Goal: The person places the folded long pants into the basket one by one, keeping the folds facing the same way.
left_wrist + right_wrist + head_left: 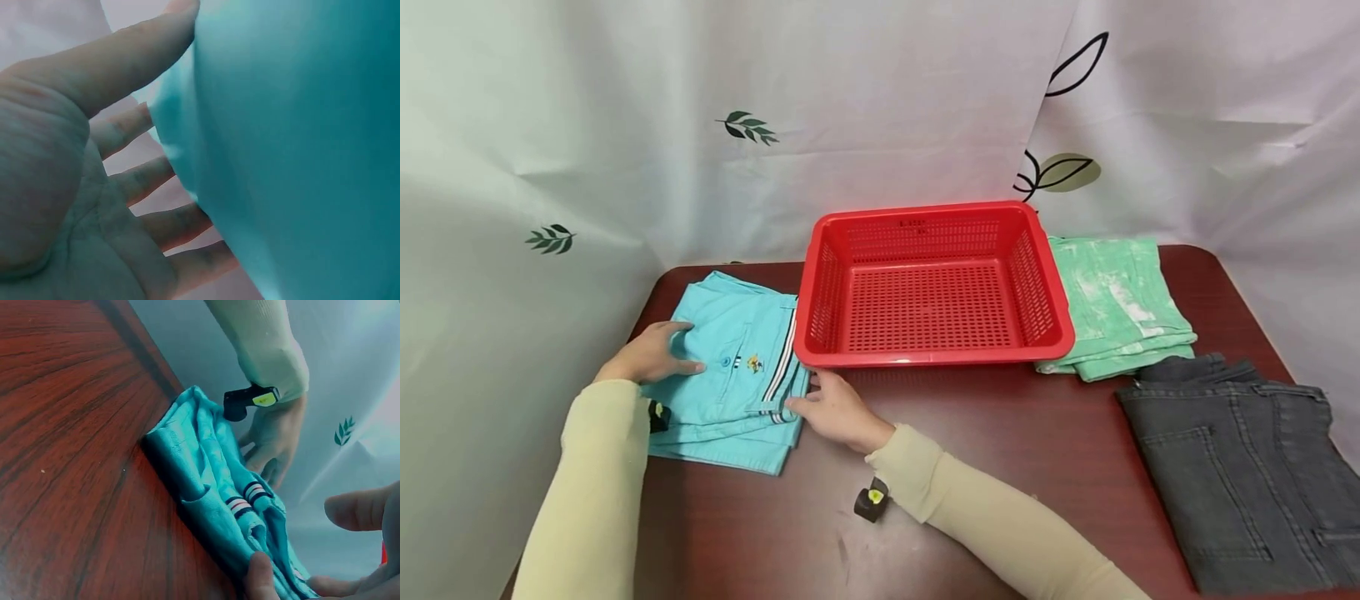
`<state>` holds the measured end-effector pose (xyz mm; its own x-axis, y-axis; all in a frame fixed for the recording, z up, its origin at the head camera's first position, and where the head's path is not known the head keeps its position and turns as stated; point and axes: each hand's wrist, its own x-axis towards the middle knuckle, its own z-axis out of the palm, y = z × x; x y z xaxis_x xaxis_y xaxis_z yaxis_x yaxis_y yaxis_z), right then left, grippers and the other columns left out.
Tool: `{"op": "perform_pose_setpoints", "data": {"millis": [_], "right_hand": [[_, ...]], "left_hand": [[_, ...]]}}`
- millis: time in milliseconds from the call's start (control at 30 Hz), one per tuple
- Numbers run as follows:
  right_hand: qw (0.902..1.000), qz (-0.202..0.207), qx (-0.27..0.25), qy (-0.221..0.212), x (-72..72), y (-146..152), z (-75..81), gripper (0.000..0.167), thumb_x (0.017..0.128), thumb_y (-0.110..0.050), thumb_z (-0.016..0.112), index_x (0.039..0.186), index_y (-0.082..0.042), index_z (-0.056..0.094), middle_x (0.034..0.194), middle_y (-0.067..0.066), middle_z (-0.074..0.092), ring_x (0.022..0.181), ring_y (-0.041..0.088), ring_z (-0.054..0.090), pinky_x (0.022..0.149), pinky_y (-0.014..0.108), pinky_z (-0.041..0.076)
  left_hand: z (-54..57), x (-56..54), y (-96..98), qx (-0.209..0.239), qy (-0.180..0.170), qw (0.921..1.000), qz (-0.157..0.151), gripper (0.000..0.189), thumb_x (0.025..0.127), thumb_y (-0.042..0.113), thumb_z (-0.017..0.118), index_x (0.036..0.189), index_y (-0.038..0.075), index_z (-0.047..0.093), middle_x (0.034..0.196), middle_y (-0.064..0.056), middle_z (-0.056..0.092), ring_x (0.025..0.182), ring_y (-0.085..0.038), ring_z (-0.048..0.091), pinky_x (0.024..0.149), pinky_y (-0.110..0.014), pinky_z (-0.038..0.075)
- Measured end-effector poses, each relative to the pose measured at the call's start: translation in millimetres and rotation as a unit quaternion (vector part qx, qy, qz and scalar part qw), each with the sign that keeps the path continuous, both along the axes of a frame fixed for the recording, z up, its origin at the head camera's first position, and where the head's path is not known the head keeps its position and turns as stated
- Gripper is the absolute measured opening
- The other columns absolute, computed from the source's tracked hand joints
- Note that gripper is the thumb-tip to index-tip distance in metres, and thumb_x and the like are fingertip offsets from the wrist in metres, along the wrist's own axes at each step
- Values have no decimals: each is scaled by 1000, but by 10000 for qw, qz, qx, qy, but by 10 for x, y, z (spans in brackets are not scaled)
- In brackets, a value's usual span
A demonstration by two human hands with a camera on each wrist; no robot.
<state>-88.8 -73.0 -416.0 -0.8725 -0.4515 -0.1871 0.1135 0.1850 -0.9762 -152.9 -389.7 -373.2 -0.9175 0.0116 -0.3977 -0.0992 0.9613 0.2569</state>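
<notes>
Folded turquoise trousers [718, 329] lie at the left of the table, their striped waistband [782, 350] facing right, beside the red basket. My left hand [646, 354] is at their left side, fingers spread. Seen from the left wrist, the thumb [125, 59] reaches the cloth and the straight fingers [181, 225] go partly out of sight behind its edge. At the waistband end is my right hand [842, 410], its fingertips touching the folded edge. In the right wrist view its thumb [356, 509] stands apart from the cloth.
A red plastic basket [934, 358] with perforated walls stands at the back middle of the brown table [1000, 417]. Folded green-and-white cloth [1116, 300] lies right of it. Folded dark grey jeans [1232, 475] are at the front right. A pale curtain [887, 100] hangs behind.
</notes>
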Motion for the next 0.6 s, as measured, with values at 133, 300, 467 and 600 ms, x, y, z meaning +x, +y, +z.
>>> {"op": "perform_pose_setpoints", "data": {"millis": [133,300,467,600], "right_hand": [[9997,-161,-97,-182,-12,-25,-4,70,96,-14,67,156,-8,33,147,20,46,119,28,62,98,39,51],[10000,-20,54,-64,-21,-38,22,68,96,-15,67,156,-9,35,152,14,46,126,32,56,101,40,49],[9999,-15,-86,-144,-22,-55,33,66,97,-12,66,156,-8,36,154,11,43,131,33,51,103,40,48],[9995,-66,-258,-154,-29,-67,23,63,97,-8,65,154,-6,38,153,10,44,130,33,53,101,38,49]], "left_hand": [[36,33,-40,83,-168,9997,143,99,87,41,76,154,-6,21,149,-47,12,131,-65,20,99,-77,32],[111,54,-77,273,-418,9981,358,101,94,43,67,157,-5,5,152,-45,11,134,-64,19,104,-76,27],[166,64,-92,261,-515,9974,431,93,100,27,59,150,-18,-6,150,-48,7,136,-65,16,108,-73,21],[183,78,-86,168,-601,9975,324,83,101,14,52,145,-25,-6,148,-51,7,136,-65,15,109,-71,21]]}}
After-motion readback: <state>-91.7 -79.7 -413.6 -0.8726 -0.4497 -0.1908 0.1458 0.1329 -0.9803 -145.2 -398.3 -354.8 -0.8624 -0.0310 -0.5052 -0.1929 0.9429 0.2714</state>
